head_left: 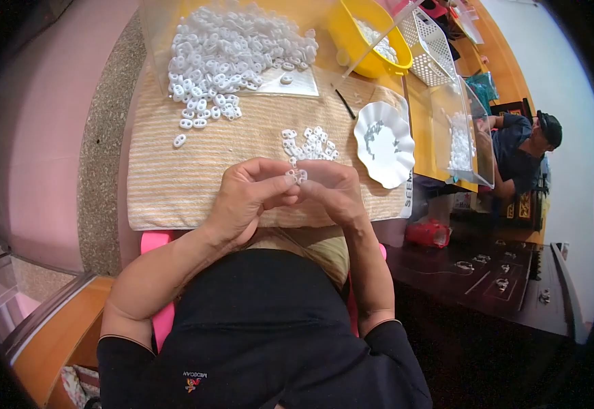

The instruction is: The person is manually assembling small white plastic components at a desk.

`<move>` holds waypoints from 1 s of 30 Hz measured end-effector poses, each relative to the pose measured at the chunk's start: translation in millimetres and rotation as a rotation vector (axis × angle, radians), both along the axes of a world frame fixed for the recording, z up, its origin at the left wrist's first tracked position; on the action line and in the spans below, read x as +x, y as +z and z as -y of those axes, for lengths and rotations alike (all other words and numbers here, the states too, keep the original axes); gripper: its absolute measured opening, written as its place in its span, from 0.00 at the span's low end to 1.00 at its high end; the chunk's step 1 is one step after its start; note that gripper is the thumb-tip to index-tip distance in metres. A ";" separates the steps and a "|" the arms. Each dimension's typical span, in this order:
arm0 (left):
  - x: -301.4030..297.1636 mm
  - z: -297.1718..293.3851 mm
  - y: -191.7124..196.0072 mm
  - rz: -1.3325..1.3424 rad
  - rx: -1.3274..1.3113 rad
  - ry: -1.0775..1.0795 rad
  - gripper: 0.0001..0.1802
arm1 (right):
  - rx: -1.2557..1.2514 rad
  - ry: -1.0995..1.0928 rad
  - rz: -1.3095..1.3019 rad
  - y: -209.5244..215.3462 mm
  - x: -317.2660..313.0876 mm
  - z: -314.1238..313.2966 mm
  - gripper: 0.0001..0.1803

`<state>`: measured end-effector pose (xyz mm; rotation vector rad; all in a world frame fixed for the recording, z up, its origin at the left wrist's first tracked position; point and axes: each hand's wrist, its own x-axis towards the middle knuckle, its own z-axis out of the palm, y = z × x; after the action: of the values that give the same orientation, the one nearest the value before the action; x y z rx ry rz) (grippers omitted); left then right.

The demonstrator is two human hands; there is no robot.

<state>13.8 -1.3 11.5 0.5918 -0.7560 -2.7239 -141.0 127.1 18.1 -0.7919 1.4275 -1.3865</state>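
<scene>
In front of my body, both hands meet over the striped towel (167, 180). My left hand (246, 194) and my right hand (336, 194) pinch a small white plastic two-hole piece (298, 176) between thumbs and fingertips. The fingers partly cover it, so its finer details are hidden. Just beyond the fingertips lies a small heap of white plastic pieces (314, 144). Farther off, a big pile of white oval two-hole pieces (239, 51) spreads from a clear tray (305, 84) onto the towel. Right of my hands, a white wavy-edged dish (384, 172) holds tiny grey bits (379, 140).
A thin black stick (345, 104) lies beside the dish. A yellow basin (387, 67), a white perforated basket (433, 51) and a clear bin (479, 176) of white pieces stand at the right. Another person (523, 146) sits beyond. A red container (429, 234) is at lower right.
</scene>
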 end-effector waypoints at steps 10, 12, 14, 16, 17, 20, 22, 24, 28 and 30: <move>0.1 -1.1 -0.6 0.025 0.008 -0.012 0.09 | -0.030 -0.074 -0.016 2.6 4.5 -1.8 0.17; 0.1 -1.3 -1.3 0.035 0.004 -0.015 0.09 | -0.037 -0.078 -0.020 0.8 3.7 -3.1 0.17; -0.7 -2.0 0.6 0.048 0.005 -0.007 0.09 | -0.043 -0.083 -0.024 0.8 3.4 -3.9 0.17; -0.9 -2.4 0.2 0.061 0.006 0.001 0.08 | 0.011 -0.102 -0.057 4.4 4.6 -3.5 0.17; -0.9 -2.5 -0.9 0.061 0.004 0.001 0.08 | 0.012 -0.101 -0.055 5.2 4.9 -3.6 0.17; -0.5 -2.2 -4.7 0.059 -0.007 -0.016 0.09 | -0.004 -0.095 -0.048 6.7 5.1 -4.4 0.17; -0.5 -2.1 -5.9 0.056 -0.016 -0.031 0.09 | -0.038 -0.083 -0.041 6.8 4.9 -4.8 0.18; -0.8 -2.4 -5.4 0.073 -0.025 -0.034 0.09 | -0.041 -0.077 -0.070 2.5 2.5 -6.2 0.18; -1.0 -3.3 -4.4 0.075 -0.029 -0.037 0.09 | -0.050 -0.074 -0.119 -0.7 1.4 -7.2 0.17; -1.2 -3.6 -4.4 0.078 -0.040 -0.039 0.09 | -0.046 -0.068 -0.115 -1.9 0.9 -7.6 0.17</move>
<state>12.7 2.3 7.2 0.6844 -0.8470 -2.7280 -140.1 134.7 16.2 -0.8714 1.5277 -1.4505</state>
